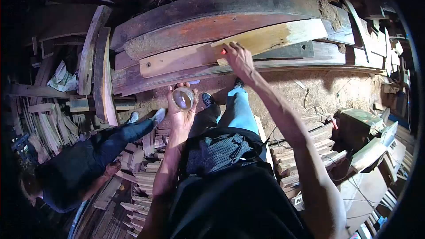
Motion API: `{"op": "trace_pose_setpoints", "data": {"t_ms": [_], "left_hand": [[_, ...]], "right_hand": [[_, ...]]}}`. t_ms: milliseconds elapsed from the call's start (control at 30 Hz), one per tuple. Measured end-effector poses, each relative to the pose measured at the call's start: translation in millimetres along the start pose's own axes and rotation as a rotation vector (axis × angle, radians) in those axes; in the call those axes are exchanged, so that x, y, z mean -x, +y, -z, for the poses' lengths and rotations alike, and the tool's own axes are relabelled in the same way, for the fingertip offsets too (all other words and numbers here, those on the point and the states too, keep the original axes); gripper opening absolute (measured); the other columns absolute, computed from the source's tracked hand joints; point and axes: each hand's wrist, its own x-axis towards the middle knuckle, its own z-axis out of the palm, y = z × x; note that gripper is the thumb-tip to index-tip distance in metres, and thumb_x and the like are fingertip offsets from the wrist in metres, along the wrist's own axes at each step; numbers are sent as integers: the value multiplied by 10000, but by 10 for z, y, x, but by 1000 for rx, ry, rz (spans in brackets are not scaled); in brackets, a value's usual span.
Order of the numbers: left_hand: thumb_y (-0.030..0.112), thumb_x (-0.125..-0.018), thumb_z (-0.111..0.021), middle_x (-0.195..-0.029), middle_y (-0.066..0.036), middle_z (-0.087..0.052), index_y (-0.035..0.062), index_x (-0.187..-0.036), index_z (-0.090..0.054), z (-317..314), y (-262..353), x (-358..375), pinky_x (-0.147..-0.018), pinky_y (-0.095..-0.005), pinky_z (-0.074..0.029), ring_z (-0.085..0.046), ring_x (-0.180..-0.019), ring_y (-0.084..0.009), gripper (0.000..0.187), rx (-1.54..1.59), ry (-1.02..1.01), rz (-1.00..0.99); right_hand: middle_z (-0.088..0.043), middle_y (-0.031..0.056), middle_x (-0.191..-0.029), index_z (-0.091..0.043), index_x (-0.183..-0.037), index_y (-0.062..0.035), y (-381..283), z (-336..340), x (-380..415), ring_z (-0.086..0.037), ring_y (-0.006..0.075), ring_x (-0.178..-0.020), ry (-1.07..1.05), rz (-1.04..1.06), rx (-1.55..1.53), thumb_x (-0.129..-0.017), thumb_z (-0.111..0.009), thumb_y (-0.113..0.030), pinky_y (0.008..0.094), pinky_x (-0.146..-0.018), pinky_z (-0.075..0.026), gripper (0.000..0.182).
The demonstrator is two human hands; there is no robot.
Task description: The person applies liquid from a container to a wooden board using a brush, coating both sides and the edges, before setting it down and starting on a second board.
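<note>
My left hand [179, 113] is closed around a small round bowl [183, 98], held tilted with its opening facing up. Its inside looks shiny; what it contains I cannot make out. My right hand [240, 62] is over the near left end of a pale plank [274, 36], fingers curled down on it. A small bright red spot [223, 51] shows at its fingertips, and whatever they grip is hidden. Most of this plank is yellowish, while its right end is paler. A pinkish plank [177, 59] with a dark knot lies to its left, partly under it.
Long thick beams [212, 6] form the work surface. Another person [84, 163] sits or crouches at the left. Stacked wood pieces [137, 194] lie below, and a greenish metal box [358, 121] with loose cables stands right. Sawdust covers the floor [283, 90].
</note>
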Motion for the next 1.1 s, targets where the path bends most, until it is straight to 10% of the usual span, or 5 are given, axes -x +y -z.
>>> {"op": "trace_pose_setpoints", "data": {"t_ms": [333, 600, 833, 1100], "left_hand": [[423, -953, -593, -1142, -88, -620, 98, -1117, -589, -7, 32, 17, -720, -391, -654, -640, -1040, -324, 365, -98, 25, -17], [431, -959, -581, -1144, -95, -637, 79, -1104, -616, -81, 28, -43, -727, -398, -652, -638, -1037, -333, 383, -47, 0, -16], [442, -962, -574, -1143, -98, -649, 70, -1104, -608, -238, -86, -161, -713, -415, -648, -673, -996, -322, 400, -41, 7, -26], [458, -955, -577, -1145, -96, -634, 78, -1111, -616, -428, -205, -300, -702, -384, -655, -638, -1030, -322, 414, -27, 27, -41]], "right_hand": [[-690, 165, -805, -695, -889, -28, 235, 50, 149, -676, 290, -691, 59, -266, -605, -868, -683, -207, 364, -628, -509, 180], [-692, 134, -763, -661, -896, -67, 897, 827, 14, -682, 337, -718, 303, -281, -188, -895, -663, -263, 420, -617, -524, 196], [-645, 94, -906, -624, -981, -116, 414, 508, 218, -639, 292, -911, -34, -69, 128, -816, -624, -136, 439, -710, -536, 166], [-689, 151, -784, -639, -916, -65, -76, 380, 126, -692, 309, -744, -84, -215, -563, -889, -689, -222, 394, -663, -530, 167]]}}
